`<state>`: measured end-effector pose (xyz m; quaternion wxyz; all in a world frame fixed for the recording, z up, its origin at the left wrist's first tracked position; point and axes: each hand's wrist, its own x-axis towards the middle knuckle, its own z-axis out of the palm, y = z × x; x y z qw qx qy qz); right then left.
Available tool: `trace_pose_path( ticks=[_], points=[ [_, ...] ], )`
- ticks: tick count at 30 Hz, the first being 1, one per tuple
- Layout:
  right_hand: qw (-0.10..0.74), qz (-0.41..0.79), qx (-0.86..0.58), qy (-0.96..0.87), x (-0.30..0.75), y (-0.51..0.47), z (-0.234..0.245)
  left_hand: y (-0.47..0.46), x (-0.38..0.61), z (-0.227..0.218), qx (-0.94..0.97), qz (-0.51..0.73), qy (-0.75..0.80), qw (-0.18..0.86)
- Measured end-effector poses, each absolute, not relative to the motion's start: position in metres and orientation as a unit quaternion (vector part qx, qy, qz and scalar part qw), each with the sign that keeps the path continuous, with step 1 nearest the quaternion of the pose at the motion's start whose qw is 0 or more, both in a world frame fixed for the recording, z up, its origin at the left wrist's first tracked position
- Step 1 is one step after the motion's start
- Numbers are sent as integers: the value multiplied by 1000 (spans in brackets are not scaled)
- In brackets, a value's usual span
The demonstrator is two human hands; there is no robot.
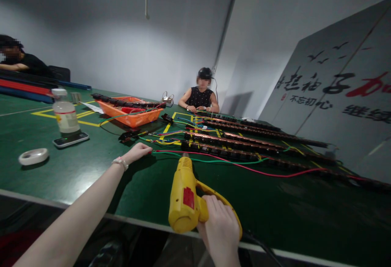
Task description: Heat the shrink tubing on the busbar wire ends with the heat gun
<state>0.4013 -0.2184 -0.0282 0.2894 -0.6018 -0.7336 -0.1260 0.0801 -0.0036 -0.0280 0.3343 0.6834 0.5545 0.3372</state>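
Yellow plastic marks the one heat gun point(180, 197), gripped by the right hand point(222, 220) above the table's point(275, 218) near side. Beyond it, the left hand point(139, 152) pinches two wires' ends, one red wire point(285, 176) and one green wire point(226, 162). Work seems midway; how much is finished cannot be told. Farther lie at least four copper-and-black bars point(220, 150), one orange basket point(131, 119) and two co-workers point(200, 98).

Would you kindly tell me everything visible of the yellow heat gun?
The yellow heat gun has a plastic-looking body with a rounded rear, a red patch, a ribbed front and a darker, metal-looking nozzle. The right hand grips its looped handle at the near side of the green table. The nozzle points forward, toward the red wire and green wire. Whether it is running cannot be told.
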Motion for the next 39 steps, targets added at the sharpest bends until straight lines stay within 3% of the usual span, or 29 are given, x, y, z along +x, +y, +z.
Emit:
trace_pose_path(
  ticks=[18, 30, 39],
  points=[
    [234, -171, -630, -721, 383, -224, -30, 0, 83, -29, 702, 323, 554, 309],
    [267, -180, -595, -737, 292, -221, -26, -5, 87, -25, 681, 367, 543, 328],
    [286, -152, -576, -751, 281, -227, -22, -13, 91, -15, 658, 375, 560, 336]
  ],
)
